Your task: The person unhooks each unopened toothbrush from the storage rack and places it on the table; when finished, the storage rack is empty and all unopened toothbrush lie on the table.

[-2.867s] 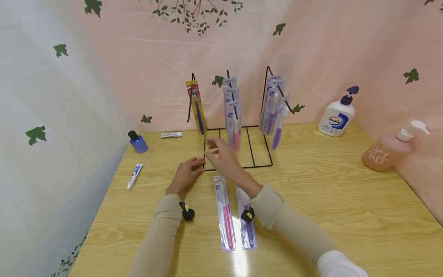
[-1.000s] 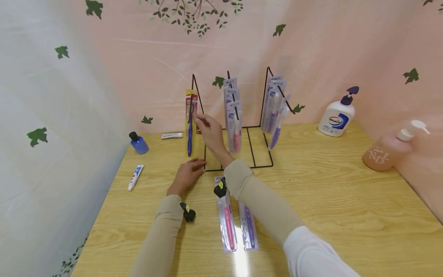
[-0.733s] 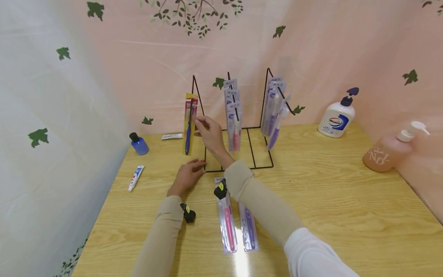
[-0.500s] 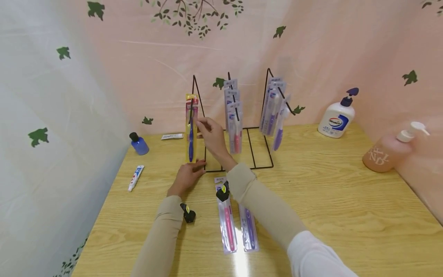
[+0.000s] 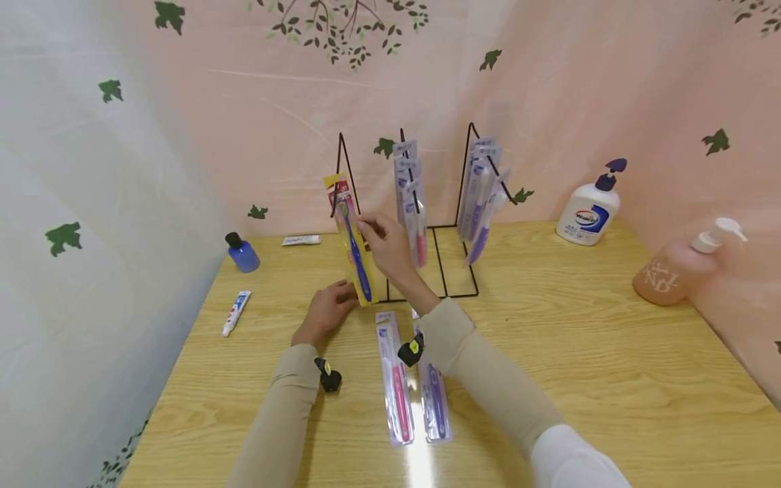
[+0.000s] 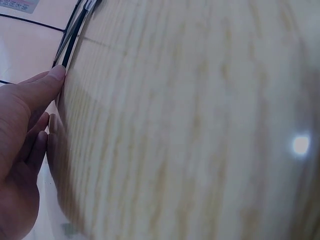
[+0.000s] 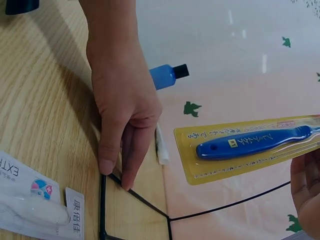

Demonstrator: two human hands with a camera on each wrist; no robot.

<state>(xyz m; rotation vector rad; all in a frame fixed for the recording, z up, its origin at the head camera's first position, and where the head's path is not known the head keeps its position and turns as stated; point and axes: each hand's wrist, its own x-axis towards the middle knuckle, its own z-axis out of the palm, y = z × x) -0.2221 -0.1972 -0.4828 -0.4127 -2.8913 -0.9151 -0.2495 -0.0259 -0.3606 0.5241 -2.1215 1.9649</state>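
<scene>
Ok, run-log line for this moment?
Right grip: pinches yellow-backed blue toothbrush pack | Left grip: touches base of black wire hook rack | On wooden table: pink toothbrush pack, purple toothbrush pack

A blue-handled toothbrush [image 5: 356, 257] slants in its yellow-and-red pack [image 7: 240, 164] at the left prong of an upright black wire rack [image 5: 440, 263], the handle's end pointing down toward the rack's front left corner.

Beige left sleeve [image 5: 271, 417] and beige right sleeve [image 5: 503, 386], both kinda wrinkly near the cuffs [image 5: 303, 362]. Higher up the right arm it's a white sleeve [image 5: 576, 461]. Chunky little black wrist cameras [image 5: 331, 381] too, each with a yellow mark [image 5: 327, 367].
</scene>
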